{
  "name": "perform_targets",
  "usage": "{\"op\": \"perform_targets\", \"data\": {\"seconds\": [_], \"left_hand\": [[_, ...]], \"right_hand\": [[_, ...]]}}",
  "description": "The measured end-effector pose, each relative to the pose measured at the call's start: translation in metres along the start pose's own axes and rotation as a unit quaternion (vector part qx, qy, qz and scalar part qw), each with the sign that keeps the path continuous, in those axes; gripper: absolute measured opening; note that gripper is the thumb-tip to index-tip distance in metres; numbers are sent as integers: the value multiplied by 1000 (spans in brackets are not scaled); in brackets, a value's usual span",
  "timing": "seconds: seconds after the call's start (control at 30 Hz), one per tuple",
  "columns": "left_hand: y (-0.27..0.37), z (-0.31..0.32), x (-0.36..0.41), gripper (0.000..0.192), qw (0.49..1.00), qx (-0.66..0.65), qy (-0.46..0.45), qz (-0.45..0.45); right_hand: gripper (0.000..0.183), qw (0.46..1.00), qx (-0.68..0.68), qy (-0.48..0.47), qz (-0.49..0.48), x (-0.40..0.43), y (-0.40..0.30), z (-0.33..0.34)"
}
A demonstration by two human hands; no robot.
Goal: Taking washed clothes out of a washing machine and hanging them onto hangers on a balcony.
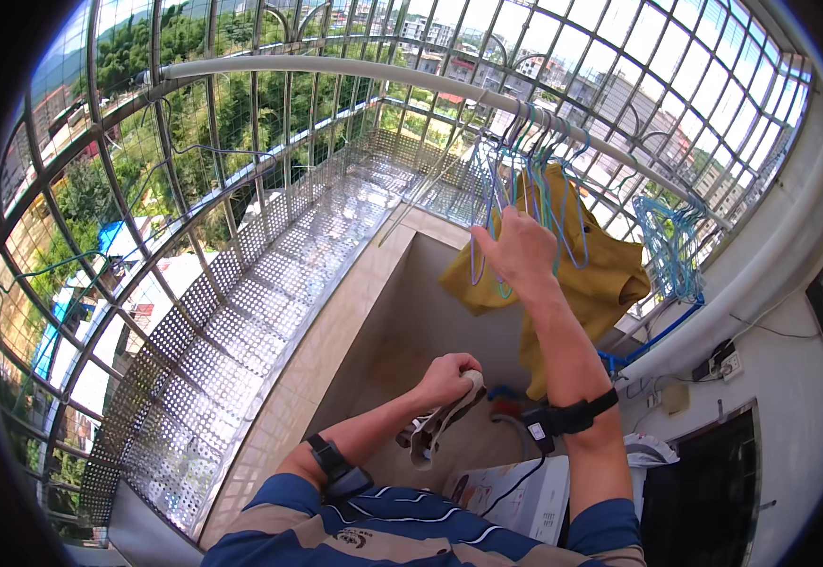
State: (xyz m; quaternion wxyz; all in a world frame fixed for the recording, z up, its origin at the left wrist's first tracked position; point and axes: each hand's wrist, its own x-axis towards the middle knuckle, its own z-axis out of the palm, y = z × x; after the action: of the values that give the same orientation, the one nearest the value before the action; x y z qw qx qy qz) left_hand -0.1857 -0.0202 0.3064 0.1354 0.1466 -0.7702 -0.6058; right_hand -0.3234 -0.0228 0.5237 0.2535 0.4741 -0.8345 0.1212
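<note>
My left hand (450,379) grips a small crumpled piece of cloth (447,418), pale along its edge and dark in places, which hangs below the fist. Higher up, my right hand (525,248) is raised among plastic-coated clothes hangers (535,135), its thumb apart and its fingers curled. Whether those fingers hold a hanger is hidden by the back of the hand. A mustard-yellow garment (596,262) hangs just behind and beside it. The hangers, mostly blue, purple and green, hook over a pale horizontal rail (355,67).
A metal window cage (263,163) encloses the balcony, with a perforated metal shelf (255,290) beyond the tiled ledge (340,305). More blue hangers (670,241) cluster at the right. A white box (525,496) stands near my body. A wall socket (730,365) has plugs and cables.
</note>
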Motion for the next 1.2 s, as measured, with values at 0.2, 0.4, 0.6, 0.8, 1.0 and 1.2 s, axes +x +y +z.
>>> {"op": "perform_targets", "data": {"seconds": [0.2, 0.4, 0.6, 0.8, 1.0, 1.2], "left_hand": [[-8, -9, -7, 30, 999, -17, 38, -5], [-12, -12, -9, 30, 999, 8, 30, 27], [2, -19, 3, 30, 997, 26, 70, -3], [-22, -26, 55, 28, 983, 83, 166, 14], [-14, -32, 110, 25, 944, 206, 247, 73], [-1, -13, 127, 28, 919, 289, 257, 77]], "right_hand": [[23, 998, -33, 33, 32, 8, 23, 22], [18, 988, 86, 93, 84, -10, 19, 2], [14, 945, 281, 128, 104, -100, 40, -23], [12, 885, 423, 73, 179, -252, 77, -21], [10, 892, 385, 20, 237, -375, 104, -35], [8, 898, 353, -34, 260, -425, 102, -44]]}}
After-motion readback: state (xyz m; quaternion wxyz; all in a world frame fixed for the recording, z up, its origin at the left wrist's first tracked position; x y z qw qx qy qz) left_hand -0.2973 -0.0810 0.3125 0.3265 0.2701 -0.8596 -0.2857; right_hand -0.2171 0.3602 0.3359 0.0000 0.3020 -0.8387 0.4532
